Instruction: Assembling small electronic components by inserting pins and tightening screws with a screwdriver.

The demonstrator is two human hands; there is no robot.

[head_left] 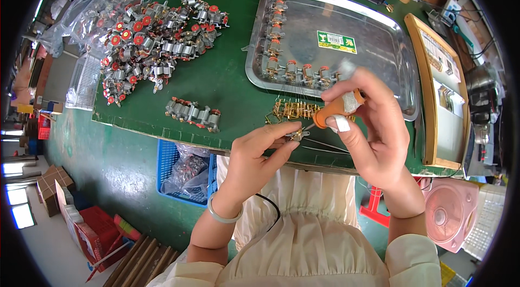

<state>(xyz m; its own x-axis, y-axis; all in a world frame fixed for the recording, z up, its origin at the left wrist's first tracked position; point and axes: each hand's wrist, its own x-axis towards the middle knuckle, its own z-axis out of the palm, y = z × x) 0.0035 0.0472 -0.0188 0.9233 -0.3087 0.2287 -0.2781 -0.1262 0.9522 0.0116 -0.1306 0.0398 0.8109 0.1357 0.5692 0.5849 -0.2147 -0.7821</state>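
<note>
Small metal part [297, 134] pinched in left hand [254, 160].

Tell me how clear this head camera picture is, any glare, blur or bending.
Head view: evenly lit and sharp at the hands, the left hand and right hand; the metal tray shows soft glare; the green table edge bends toward the dark round rim.

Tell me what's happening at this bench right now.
A person sits at a green table. The left hand pinches a small metal part, while the right hand holds an orange-handled tool with its tip at that part. A steel tray behind holds a row of small motors. A larger heap of motors lies at the left.
</note>
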